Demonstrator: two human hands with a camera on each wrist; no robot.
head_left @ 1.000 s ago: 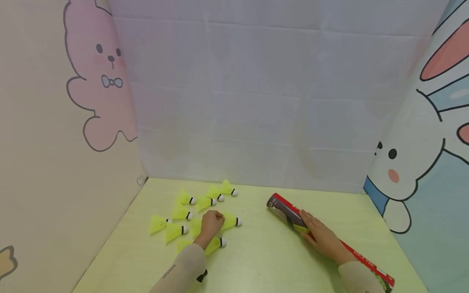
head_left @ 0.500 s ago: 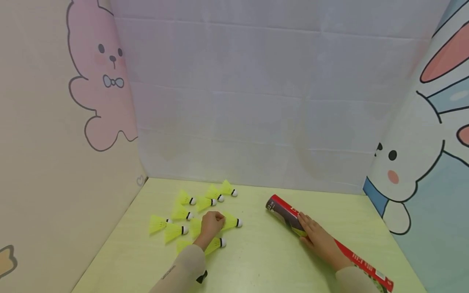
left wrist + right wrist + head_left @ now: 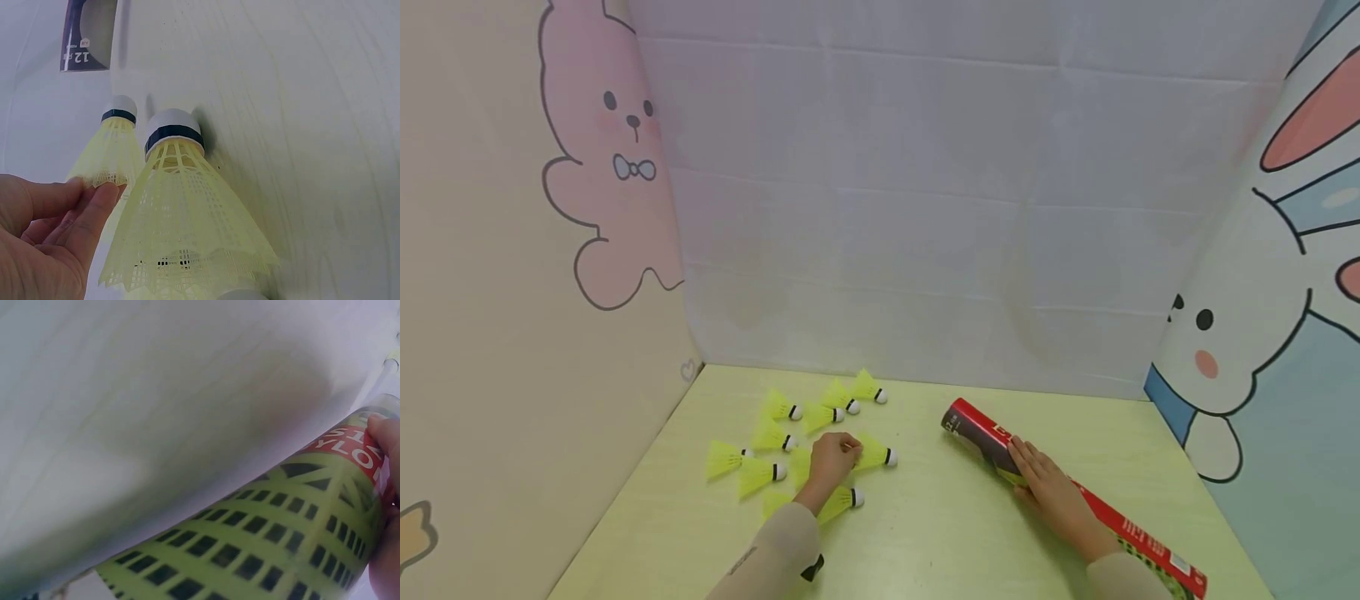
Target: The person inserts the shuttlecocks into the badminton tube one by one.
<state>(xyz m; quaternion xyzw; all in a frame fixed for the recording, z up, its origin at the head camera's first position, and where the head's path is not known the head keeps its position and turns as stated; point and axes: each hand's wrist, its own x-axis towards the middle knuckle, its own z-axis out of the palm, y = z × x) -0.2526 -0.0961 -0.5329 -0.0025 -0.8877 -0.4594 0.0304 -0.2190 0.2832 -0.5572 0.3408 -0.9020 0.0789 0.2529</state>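
My left hand (image 3: 833, 458) pinches the skirt edge of a yellow plastic shuttlecock (image 3: 874, 454), whose white, black-banded cork points right. In the left wrist view, thumb and fingertips meet on that skirt, and a second shuttlecock (image 3: 178, 206) lies beside it, closer to the camera. My right hand (image 3: 1054, 493) rests with nearly straight fingers along a long shuttlecock tube (image 3: 1138, 533), its thumb on the near side. The tube is red, grey and green and lies slantwise on the table. In the right wrist view, the thumb (image 3: 384, 434) touches its printed label.
Several more yellow shuttlecocks lie around and behind my left hand, one (image 3: 868, 387) farthest back and one (image 3: 726, 458) at the far left. The pale table (image 3: 955, 517) meets a white wall sheet (image 3: 910, 208) behind, with cartoon-printed panels on both sides.
The tube has shifted slightly left and turned, showing more of its red side; my right hand has moved a little with it. My left hand stays almost still.
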